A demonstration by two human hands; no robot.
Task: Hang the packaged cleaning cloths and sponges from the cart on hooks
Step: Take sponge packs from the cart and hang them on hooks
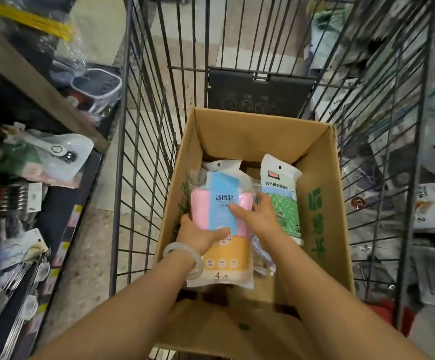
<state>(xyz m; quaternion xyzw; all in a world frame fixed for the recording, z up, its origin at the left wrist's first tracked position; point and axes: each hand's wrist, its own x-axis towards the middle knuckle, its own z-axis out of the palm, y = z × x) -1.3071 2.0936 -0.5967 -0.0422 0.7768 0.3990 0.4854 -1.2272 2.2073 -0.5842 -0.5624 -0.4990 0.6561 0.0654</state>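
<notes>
A pink, blue and orange cloth pack (222, 193) lies in a cardboard box (323, 203) inside the wire cart (143, 141). My left hand (198, 233), with a pale bangle on the wrist, grips the pack's left edge, thumb across its front. From the other side my right hand (256, 214) holds the pack's right edge, thumb on the front and fingers behind it. A green cloth pack (282, 196) with a white header leans at the box's right side, beside my right hand. More packs lie underneath, mostly hidden.
Shelves on the left carry hanging goods on metal hooks (21, 279) and bagged items (52, 157). Packaged wares (434, 203) hang to the right of the cart. Tiled floor (102, 229) shows between cart and left shelf. A box flap (237, 326) folds toward me.
</notes>
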